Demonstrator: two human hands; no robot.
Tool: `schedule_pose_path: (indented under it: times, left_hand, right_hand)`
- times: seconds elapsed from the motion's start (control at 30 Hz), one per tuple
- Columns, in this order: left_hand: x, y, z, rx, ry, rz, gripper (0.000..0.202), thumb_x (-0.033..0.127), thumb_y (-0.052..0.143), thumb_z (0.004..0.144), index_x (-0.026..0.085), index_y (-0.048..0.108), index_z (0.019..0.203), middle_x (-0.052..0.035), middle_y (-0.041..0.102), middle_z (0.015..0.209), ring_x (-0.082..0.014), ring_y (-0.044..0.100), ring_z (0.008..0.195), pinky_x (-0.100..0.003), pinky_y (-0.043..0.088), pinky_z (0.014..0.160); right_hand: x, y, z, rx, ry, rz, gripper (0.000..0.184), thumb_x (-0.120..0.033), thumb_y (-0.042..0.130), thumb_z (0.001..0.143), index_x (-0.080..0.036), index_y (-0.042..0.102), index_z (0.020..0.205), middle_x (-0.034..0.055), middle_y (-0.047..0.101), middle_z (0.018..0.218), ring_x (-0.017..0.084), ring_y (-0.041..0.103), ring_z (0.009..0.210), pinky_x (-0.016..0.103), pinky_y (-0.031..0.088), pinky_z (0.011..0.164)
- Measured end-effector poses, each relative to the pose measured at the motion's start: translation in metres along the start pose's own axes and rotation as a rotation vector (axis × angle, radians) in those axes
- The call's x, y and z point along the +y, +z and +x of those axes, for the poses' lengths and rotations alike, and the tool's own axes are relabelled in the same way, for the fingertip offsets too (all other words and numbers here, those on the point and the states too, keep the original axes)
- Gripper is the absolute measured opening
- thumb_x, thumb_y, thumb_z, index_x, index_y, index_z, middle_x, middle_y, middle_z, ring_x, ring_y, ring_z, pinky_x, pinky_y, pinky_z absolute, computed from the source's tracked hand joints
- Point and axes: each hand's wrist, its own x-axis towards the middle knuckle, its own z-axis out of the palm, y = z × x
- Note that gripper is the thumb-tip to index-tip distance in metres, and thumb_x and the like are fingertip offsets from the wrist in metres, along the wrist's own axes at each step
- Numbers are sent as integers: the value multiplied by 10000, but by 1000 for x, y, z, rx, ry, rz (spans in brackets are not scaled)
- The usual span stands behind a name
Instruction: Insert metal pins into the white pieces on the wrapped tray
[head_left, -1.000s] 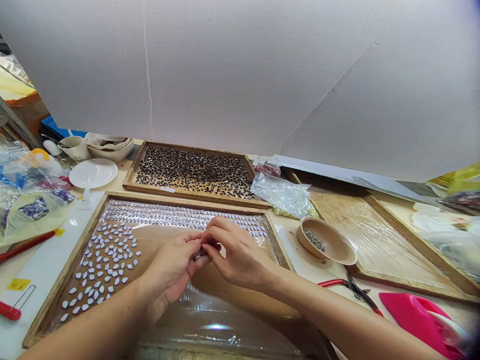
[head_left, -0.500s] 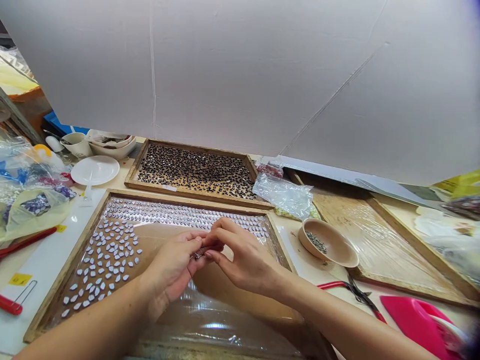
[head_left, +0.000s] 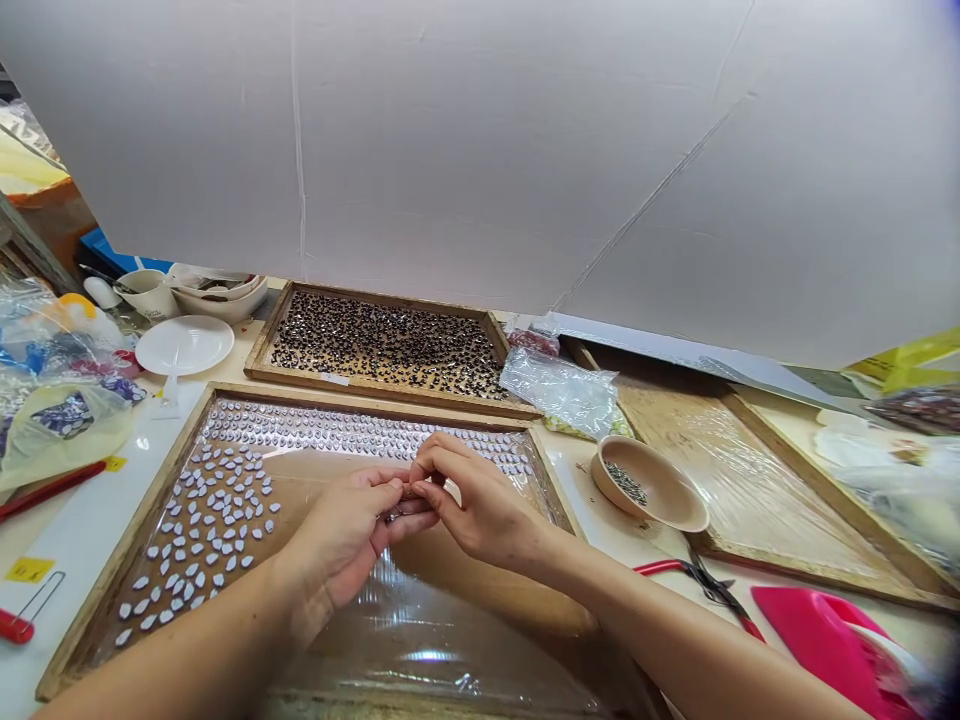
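Since 0.5 s ago the right hand (head_left: 480,505) has curled a little tighter, its fingertips now meeting those of the left hand (head_left: 352,530). Both hands are pressed together at the tips, pinching a small silvery piece (head_left: 394,514) between thumbs and forefingers; its exact shape is too small to tell. The piece sits above the middle of a near wooden tray lined with clear film (head_left: 360,407). Pale teardrop-shaped stones (head_left: 217,510) lie loose on the tray's left part and in tidy rows along its far edge. Behind it, a second wooden tray (head_left: 412,392) holds many dark stones. To the right on the counter (head_left: 82,530) stand a tan round bowl of tiny metal bits (head_left: 675,518) and red-handled pliers (head_left: 697,575).
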Motion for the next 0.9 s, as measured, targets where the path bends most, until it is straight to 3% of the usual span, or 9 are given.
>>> schedule_pose_path:
  times: [0.17,0.23,0.4,0.53,0.9]
  left_hand:
    - [1,3,-2,86,-74,48,88,46,569,753,72,602,830,-172,652,943,-191,652,845,-335,470,895]
    - [0,3,-3,127,-111,69,159,-16,571,709,84,576,832,-187,646,966,-209,659,854,-344,468,902]
    - [1,4,-4,119,-149,105,241,-75,523,672,99,543,836,-187,644,966,-215,663,853,-355,467,902]
    - [2,6,-4,131,-157,95,205,-51,515,688,100,543,825,-177,654,931,-203,665,823,-370,460,904]
    - [0,4,-3,106,-150,101,206,-21,472,721,78,515,896,-187,648,923,-211,665,811,-389,473,880]
  right_hand:
    - [24,-15,3,122,5,-55,115,-99,428,822,-183,461,750,33,497,751,144,459,704,268,386,619]
    - [39,-19,6,145,12,-144,118,-102,423,828,-182,459,748,39,498,752,152,460,711,277,381,627]
    - [67,-11,11,56,-15,-309,117,-98,412,824,-169,488,771,67,515,810,163,480,728,289,396,646]
    - [71,-1,13,-23,-23,-417,130,-113,415,836,-152,530,788,78,538,814,173,490,744,295,395,658]
    - [71,6,14,-31,-44,-575,170,-143,425,868,-126,572,787,81,557,794,181,475,727,293,366,649]
